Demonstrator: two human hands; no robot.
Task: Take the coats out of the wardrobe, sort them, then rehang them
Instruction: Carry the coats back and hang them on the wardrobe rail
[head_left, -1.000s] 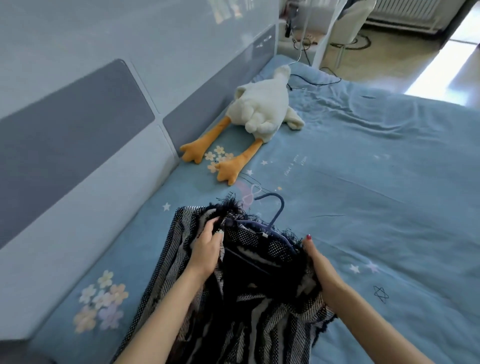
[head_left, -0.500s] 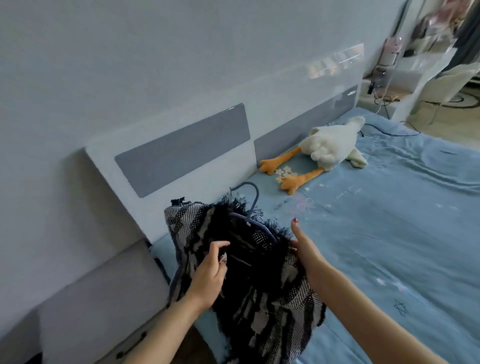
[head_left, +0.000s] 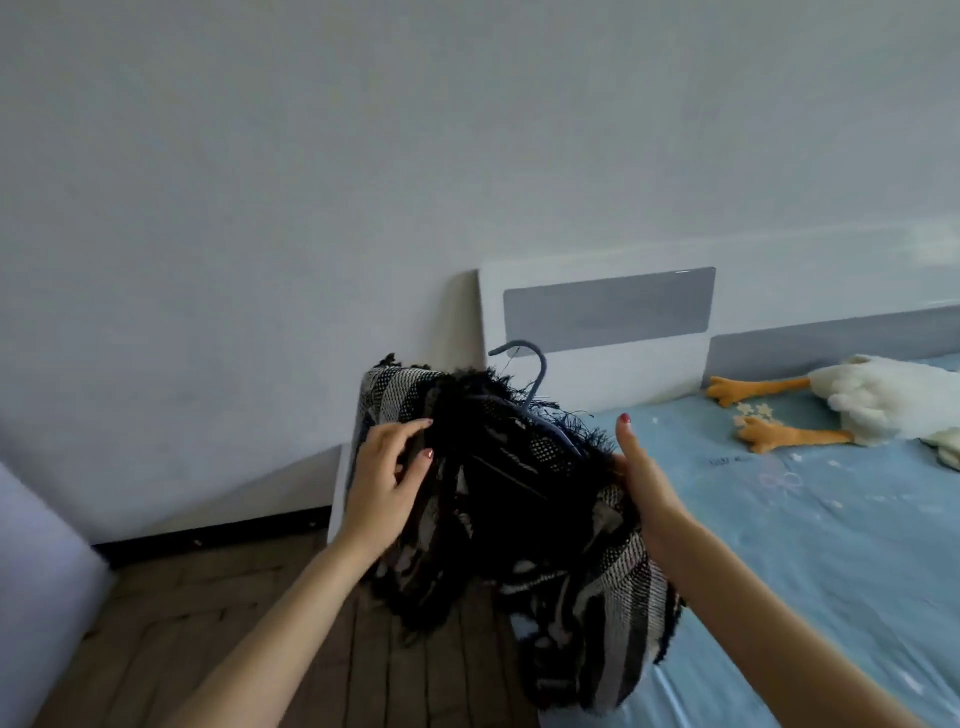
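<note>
I see the coat (head_left: 524, 499), a coarse woven garment in black and off-white stripes and checks with a shaggy black fringe along its collar edge, held off the bed at its left edge and hanging partly over the floor. It sits bunched on a thin dark blue hanger (head_left: 535, 384) whose curved hook stands above the collar.

The left hand (head_left: 387, 480) grips the coat's left shoulder, fingers curled into the fabric and thumb on top. The right hand (head_left: 641, 467) supports the right shoulder; its thumb points up and its other fingers are hidden behind the cloth, so I cannot tell whether they close on it. Both visible thumbnails carry red polish.

The bed (head_left: 810, 545) is covered with a smooth light blue sheet printed with small pale stars and flowers. A short line of dark writing on the sheet near the toy's feet is too small to read. The headboard (head_left: 597, 312) is a glossy white panel with rounded grey rectangular insets. A plush white goose (head_left: 883, 402) with orange legs and webbed feet lies on the sheet just beside the headboard.

The wooden floor (head_left: 218, 623) shows dark brown planks. The wall (head_left: 363, 156) is plain and matt.
</note>
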